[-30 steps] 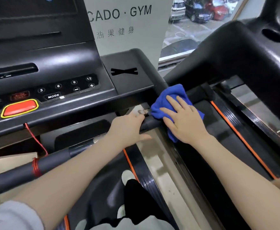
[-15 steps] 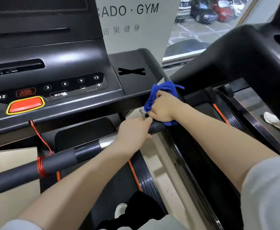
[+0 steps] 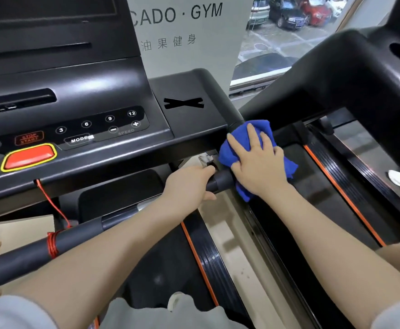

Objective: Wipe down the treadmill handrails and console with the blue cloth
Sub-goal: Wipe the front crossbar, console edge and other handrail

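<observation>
The blue cloth is bunched over the right end of the black handrail, where the bar bends up to the console corner. My right hand lies flat on the cloth with fingers spread, pressing it against the rail. My left hand is wrapped around the handrail just left of the cloth. The black console with numbered buttons and a red stop button sits to the upper left.
A red safety cord is wound around the handrail at the left. A second treadmill's black frame rises at the right, with its orange-edged belt below. A white gym sign and a window stand behind.
My right hand opened from a fist gripping the cloth to a flat palm on it, and slid slightly back along the rail bend. My left hand stayed on the handrail.
</observation>
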The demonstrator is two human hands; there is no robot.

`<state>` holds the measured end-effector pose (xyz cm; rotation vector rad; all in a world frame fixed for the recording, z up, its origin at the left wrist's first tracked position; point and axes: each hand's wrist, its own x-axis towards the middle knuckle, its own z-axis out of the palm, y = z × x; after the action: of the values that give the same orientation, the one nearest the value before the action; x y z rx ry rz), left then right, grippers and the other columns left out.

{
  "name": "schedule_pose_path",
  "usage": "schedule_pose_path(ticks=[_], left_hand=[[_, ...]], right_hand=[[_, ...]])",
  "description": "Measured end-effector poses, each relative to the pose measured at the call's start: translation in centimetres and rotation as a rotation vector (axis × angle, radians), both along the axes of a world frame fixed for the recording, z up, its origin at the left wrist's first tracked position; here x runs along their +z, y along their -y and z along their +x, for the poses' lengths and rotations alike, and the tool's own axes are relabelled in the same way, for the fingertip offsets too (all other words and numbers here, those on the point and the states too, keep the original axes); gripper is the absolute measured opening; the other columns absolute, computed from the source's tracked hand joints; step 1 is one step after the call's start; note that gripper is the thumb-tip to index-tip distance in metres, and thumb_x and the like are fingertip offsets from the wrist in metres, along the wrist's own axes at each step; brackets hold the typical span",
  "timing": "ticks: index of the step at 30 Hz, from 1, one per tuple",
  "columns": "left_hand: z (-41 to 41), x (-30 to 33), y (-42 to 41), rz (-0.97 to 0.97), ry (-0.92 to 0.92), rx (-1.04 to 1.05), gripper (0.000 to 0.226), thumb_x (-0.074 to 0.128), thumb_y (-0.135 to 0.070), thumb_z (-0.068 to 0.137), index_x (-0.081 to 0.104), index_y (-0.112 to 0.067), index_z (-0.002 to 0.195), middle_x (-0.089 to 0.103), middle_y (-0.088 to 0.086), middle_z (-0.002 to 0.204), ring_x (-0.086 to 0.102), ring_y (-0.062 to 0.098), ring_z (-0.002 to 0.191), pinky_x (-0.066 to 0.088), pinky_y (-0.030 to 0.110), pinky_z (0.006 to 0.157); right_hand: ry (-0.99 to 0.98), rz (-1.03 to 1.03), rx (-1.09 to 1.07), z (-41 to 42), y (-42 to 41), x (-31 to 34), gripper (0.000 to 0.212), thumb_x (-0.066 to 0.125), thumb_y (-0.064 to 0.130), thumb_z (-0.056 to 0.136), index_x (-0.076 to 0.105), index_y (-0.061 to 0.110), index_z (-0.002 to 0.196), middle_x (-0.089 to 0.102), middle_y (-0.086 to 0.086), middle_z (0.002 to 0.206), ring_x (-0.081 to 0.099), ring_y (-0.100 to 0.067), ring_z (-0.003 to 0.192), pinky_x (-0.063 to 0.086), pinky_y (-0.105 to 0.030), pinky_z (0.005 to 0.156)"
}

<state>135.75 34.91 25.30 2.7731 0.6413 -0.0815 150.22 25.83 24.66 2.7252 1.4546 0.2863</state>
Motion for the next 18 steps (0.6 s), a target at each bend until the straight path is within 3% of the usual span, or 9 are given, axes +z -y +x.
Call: schedule_pose_path(ticks=[2, 5, 8, 14, 18], left_hand=[[0.0, -0.2, 0.0, -0.001, 0.009, 0.007, 0.040, 0.063, -0.038, 0.083, 0.047, -0.018, 0.114, 0.051, 0.001, 0.090, 0.056, 0.025, 0.094, 0.034, 0.032, 0.063], [-0.1, -0.4, 0.3, 0.002, 0.015, 0.024, 0.046, 0.062, -0.038, 0.084, 0.045, -0.020, 0.123, 0.060, 0.006, 0.107, 0.057, 0.029, 0.100, 0.036, 0.033, 0.067], [-0.2, -0.4, 0.7, 0.016, 0.009, 0.048, 0.044, 0.062, -0.038, 0.084, 0.047, -0.018, 0.120, 0.059, 0.008, 0.107, 0.058, 0.033, 0.097, 0.041, 0.036, 0.070], [-0.6, -0.5, 1.2, 0.015, -0.004, 0.096, 0.046, 0.058, -0.040, 0.087, 0.044, -0.021, 0.126, 0.054, 0.008, 0.111, 0.056, 0.033, 0.101, 0.036, 0.035, 0.069], [-0.5, -0.6, 1.6, 0.060, -0.017, 0.120, 0.046, 0.055, -0.039, 0.088, 0.042, -0.023, 0.130, 0.055, 0.008, 0.112, 0.056, 0.032, 0.101, 0.035, 0.034, 0.067]], right_hand=[[-0.118, -0.015, -0.017, 1.3, -2.0, -0.1, 0.054, 0.027, 0.041, 0.097, 0.012, 0.035, 0.148, 0.006, -0.009, 0.158, 0.020, -0.039, 0.138, 0.035, -0.052, 0.097], [-0.306, 0.064, -0.042, 3.7, -4.3, 0.7, 0.057, 0.026, 0.047, 0.097, 0.008, 0.030, 0.149, 0.008, -0.004, 0.158, 0.031, -0.039, 0.132, 0.037, -0.050, 0.097], [-0.378, 0.064, -0.087, 4.1, -4.7, 1.0, 0.064, 0.028, 0.049, 0.097, 0.007, 0.021, 0.150, 0.010, -0.005, 0.158, 0.040, -0.042, 0.126, 0.037, -0.047, 0.097], [-0.334, 0.056, -0.210, 0.3, 2.7, 1.1, 0.062, 0.034, 0.045, 0.096, 0.010, 0.026, 0.149, 0.024, -0.012, 0.151, 0.044, -0.039, 0.116, 0.041, -0.044, 0.087], [-0.072, 0.030, -0.149, -2.8, 9.2, -0.2, 0.057, 0.043, 0.038, 0.092, 0.032, 0.018, 0.144, 0.041, -0.020, 0.141, 0.054, -0.039, 0.095, 0.047, -0.041, 0.069]])
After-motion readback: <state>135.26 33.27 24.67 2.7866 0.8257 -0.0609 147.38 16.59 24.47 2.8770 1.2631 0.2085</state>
